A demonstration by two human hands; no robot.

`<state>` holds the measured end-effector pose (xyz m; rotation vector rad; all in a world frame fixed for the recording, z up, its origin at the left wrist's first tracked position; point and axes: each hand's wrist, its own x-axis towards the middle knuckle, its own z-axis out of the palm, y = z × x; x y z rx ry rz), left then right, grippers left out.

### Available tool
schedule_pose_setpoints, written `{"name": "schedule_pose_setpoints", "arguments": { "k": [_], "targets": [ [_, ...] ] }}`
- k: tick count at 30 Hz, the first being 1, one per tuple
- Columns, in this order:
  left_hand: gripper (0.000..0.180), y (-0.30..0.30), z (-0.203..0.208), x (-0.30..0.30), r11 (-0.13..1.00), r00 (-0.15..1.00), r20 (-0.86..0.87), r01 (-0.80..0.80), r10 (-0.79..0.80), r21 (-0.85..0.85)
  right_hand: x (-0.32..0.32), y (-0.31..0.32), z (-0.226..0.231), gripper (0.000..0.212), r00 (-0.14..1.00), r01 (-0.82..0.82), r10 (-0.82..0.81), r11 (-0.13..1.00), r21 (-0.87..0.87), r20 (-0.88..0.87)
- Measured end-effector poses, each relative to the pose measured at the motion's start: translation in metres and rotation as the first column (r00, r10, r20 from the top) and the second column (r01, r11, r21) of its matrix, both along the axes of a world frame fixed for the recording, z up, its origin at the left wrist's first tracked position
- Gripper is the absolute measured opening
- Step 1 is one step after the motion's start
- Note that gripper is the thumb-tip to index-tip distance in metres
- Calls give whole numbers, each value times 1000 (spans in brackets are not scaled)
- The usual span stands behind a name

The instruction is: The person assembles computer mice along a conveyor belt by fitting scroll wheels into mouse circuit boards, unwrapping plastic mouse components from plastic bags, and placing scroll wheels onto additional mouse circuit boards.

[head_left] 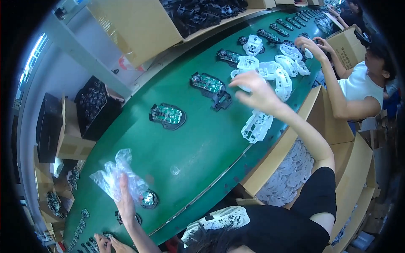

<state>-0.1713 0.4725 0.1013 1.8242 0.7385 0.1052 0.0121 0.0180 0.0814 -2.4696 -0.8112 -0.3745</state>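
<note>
My right hand [258,93] reaches over the green conveyor belt [202,156], thumb and fingers apart, among white plastic shells [283,83]. Another white shell [256,126] lies below it, by the belt's near edge. Just left of that hand sits a black housing with a green circuit board [209,84]. My left hand [124,202] is at the belt's left part, its fingers against a crumpled clear plastic bag [122,170] that it appears to grip; the bag partly hides the grip. Beside the bag lies a smaller dark part with a circuit board [149,199].
Another board assembly [167,116] lies mid-belt; several more line the far right. A carton of white parts [287,177] stands at my right, a carton of black parts [202,17] beyond the belt. Co-workers' hands show at upper right [314,46] and lower left [107,243].
</note>
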Motion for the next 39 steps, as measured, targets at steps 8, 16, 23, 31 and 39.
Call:
{"name": "schedule_pose_setpoints", "arguments": {
  "k": [8,16,23,31,39],
  "targets": [
    [58,0,-11,-27,996,994,108,8,-18,86,-14,61,-49,49,1000,-7,18,893,-450,20],
    [54,-2,-11,-37,993,994,17,-103,104,-61,-5,28,-35,22,924,17,92,959,-282,370],
    [50,-6,-16,-51,992,999,-19,41,-44,-118,83,-77,17,27,691,528,-366,844,-89,624],
    [41,-47,-13,-35,918,954,205,274,-221,-286,115,-189,-32,32,654,740,-624,645,-190,429],
    [46,-61,2,-18,870,948,230,299,-222,-393,71,-88,-1,19,846,462,-448,887,25,290]
  ]
}}
